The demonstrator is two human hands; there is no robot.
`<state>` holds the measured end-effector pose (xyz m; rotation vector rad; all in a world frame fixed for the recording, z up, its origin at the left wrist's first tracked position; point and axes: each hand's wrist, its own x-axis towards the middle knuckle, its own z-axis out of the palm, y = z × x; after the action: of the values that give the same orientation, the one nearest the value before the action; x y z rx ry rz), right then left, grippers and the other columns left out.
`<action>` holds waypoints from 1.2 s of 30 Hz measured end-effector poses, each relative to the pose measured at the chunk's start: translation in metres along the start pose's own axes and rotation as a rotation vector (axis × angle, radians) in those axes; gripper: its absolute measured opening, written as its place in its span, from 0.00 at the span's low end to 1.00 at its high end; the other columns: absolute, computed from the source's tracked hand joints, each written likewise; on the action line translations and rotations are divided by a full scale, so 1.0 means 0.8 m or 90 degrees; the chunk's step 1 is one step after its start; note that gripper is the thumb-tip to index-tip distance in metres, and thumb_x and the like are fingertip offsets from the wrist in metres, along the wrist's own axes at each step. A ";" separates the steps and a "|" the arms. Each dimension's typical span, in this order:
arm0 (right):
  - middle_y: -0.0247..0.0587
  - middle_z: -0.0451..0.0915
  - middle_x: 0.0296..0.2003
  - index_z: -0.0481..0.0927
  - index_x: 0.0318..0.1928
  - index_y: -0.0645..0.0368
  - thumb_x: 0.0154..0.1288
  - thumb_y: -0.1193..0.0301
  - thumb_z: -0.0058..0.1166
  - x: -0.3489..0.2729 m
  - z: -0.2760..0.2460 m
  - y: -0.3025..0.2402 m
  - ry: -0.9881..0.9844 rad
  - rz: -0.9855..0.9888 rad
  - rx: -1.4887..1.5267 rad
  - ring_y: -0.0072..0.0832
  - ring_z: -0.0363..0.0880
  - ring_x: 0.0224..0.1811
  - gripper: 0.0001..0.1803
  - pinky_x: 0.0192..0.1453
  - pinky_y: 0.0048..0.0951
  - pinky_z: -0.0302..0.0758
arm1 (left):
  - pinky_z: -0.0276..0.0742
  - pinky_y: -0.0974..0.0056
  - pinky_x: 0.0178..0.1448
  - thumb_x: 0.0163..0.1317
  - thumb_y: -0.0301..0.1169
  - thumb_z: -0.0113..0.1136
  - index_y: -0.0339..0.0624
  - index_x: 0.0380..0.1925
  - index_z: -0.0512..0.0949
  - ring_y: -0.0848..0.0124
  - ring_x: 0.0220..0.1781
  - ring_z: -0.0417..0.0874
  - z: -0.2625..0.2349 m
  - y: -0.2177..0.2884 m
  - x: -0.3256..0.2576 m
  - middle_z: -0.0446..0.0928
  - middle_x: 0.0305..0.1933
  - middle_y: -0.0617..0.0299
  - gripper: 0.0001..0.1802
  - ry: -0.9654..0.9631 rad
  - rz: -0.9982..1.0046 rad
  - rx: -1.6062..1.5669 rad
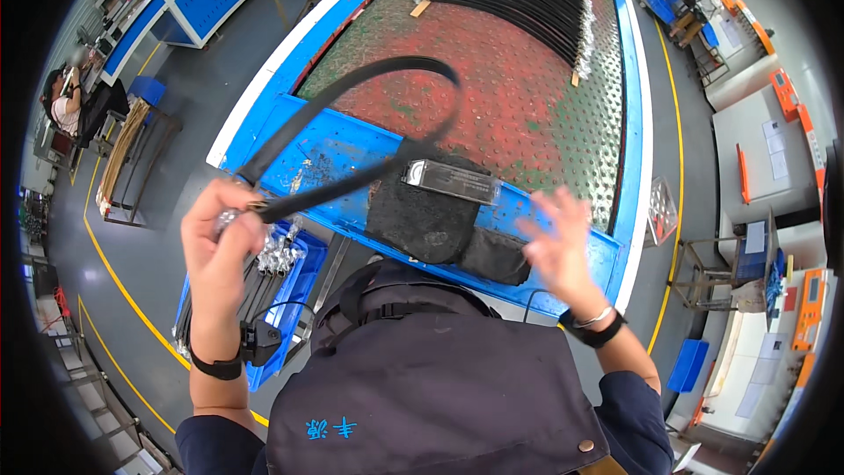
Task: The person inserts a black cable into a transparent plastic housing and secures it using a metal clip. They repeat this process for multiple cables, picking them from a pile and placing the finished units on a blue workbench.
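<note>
A black belt (303,120) hangs in a loop from my left hand (218,233), whose fingers pinch both ends together. Crumpled clear wrap shows at the pinched end, where a buckle seems to be; my fingers partly hide it. My right hand (561,242) is raised at the table's near edge with its fingers spread and slightly blurred, holding nothing. Between the hands lies a black pad (413,224), with a clear-and-silver rectangular block (451,181) on it. Just left of my right hand sits a small dark block or pouch (495,255).
Several black belts with wrapped ends (510,0) lie in a row across the far part of the red studded table (440,123). Below my left hand, a blue bin (299,286) holds more wrapped belts. A seated person (69,105) is far left, beside a rack (132,154).
</note>
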<state>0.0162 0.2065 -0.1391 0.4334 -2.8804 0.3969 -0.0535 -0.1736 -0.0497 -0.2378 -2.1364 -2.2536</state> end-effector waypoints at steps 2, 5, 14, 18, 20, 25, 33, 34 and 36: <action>0.40 0.57 0.65 0.79 0.45 0.53 0.59 0.58 0.51 -0.034 0.056 -0.004 -0.148 -0.060 -0.036 0.43 0.45 0.69 0.18 0.67 0.59 0.43 | 0.62 0.75 0.27 0.55 0.21 0.49 0.36 0.29 0.69 0.80 0.22 0.68 -0.007 -0.004 -0.001 0.69 0.25 0.63 0.02 0.011 0.016 -0.033; 0.40 0.59 0.63 0.79 0.42 0.54 0.57 0.60 0.54 -0.046 0.076 -0.012 -0.196 -0.033 -0.017 0.44 0.47 0.69 0.15 0.66 0.60 0.44 | 0.62 0.75 0.26 0.58 0.24 0.51 0.36 0.30 0.68 0.80 0.22 0.67 -0.005 -0.004 0.000 0.69 0.25 0.64 0.03 0.029 0.037 -0.053; 0.52 0.67 0.54 0.64 0.57 0.64 0.53 0.61 0.58 0.065 0.063 0.019 0.066 0.066 0.122 0.47 0.65 0.56 0.34 0.59 0.43 0.61 | 0.62 0.75 0.26 0.55 0.20 0.48 0.37 0.31 0.69 0.79 0.22 0.66 0.019 -0.006 0.004 0.68 0.32 0.60 0.04 0.101 0.135 -0.020; 0.48 0.71 0.43 0.67 0.55 0.59 0.52 0.56 0.59 0.080 0.085 0.027 -0.050 0.069 0.128 0.44 0.71 0.49 0.33 0.53 0.41 0.67 | 0.62 0.75 0.26 0.54 0.19 0.47 0.36 0.31 0.69 0.79 0.22 0.66 0.001 -0.002 -0.005 0.68 0.33 0.61 0.05 0.144 0.152 0.007; 0.47 0.71 0.44 0.69 0.53 0.58 0.50 0.55 0.61 0.077 0.078 0.031 -0.060 0.061 0.115 0.44 0.71 0.49 0.32 0.53 0.41 0.67 | 0.61 0.75 0.25 0.53 0.18 0.46 0.36 0.30 0.69 0.81 0.21 0.65 0.000 -0.003 -0.003 0.67 0.32 0.62 0.05 0.159 0.164 0.017; 0.46 0.71 0.43 0.71 0.50 0.58 0.51 0.61 0.63 0.081 0.055 0.018 -0.039 0.076 0.283 0.39 0.73 0.47 0.27 0.51 0.36 0.71 | 0.58 0.77 0.24 0.52 0.18 0.47 0.37 0.28 0.68 0.83 0.20 0.63 -0.015 0.003 -0.012 0.66 0.30 0.64 0.04 0.213 0.160 0.065; 0.35 0.72 0.41 0.69 0.49 0.58 0.50 0.74 0.61 0.078 -0.021 0.003 0.252 0.161 0.662 0.22 0.72 0.44 0.24 0.44 0.24 0.73 | 0.61 0.72 0.33 0.47 0.16 0.50 0.34 0.23 0.73 0.75 0.29 0.69 -0.001 0.016 -0.004 0.69 0.25 0.61 0.04 0.190 0.235 0.227; 0.39 0.73 0.43 0.68 0.51 0.59 0.52 0.68 0.56 0.079 -0.037 0.013 0.325 0.154 0.605 0.24 0.73 0.44 0.24 0.44 0.24 0.73 | 0.62 0.72 0.34 0.46 0.17 0.50 0.34 0.23 0.74 0.74 0.29 0.70 0.006 0.017 -0.002 0.70 0.26 0.60 0.04 0.196 0.245 0.252; 0.51 0.72 0.50 0.65 0.53 0.60 0.60 0.59 0.50 0.071 -0.069 0.016 0.425 0.136 1.022 0.35 0.72 0.52 0.25 0.48 0.31 0.75 | 0.64 0.71 0.36 0.45 0.17 0.51 0.34 0.23 0.74 0.71 0.29 0.72 0.006 0.020 0.005 0.72 0.25 0.59 0.05 0.122 0.304 0.354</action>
<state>-0.0321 0.2198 -0.0765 0.0949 -1.4111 2.2642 -0.0551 -0.1694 -0.0328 -0.4308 -2.2004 -1.3237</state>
